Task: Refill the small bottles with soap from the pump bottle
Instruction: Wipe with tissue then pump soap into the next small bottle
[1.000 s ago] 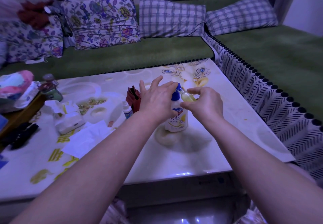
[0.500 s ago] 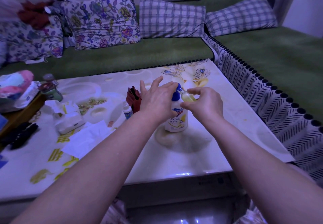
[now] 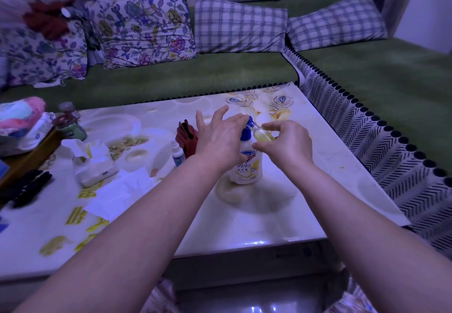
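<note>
The left grip [image 3: 220, 139] covers the top of the pump bottle [image 3: 247, 166], so only the tip of the blue spout shows. Curled fingers of the right grip [image 3: 286, 144] hide the base of the small bottle [image 3: 263, 135]; whether its mouth touches the spout cannot be told. The left grip also hides the right side of a red object [image 3: 187, 139]. The desk [image 3: 269, 215] runs off the left edge. The label print under "99.9" is too small to read.

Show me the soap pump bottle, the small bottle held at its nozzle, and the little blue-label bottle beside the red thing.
Pump bottle [image 3: 247, 168]: head view, on its white labelled body.
Small bottle [image 3: 263, 135]: head view, on its yellowish clear side.
Blue-label bottle [image 3: 176, 156]: head view, on its label.
</note>
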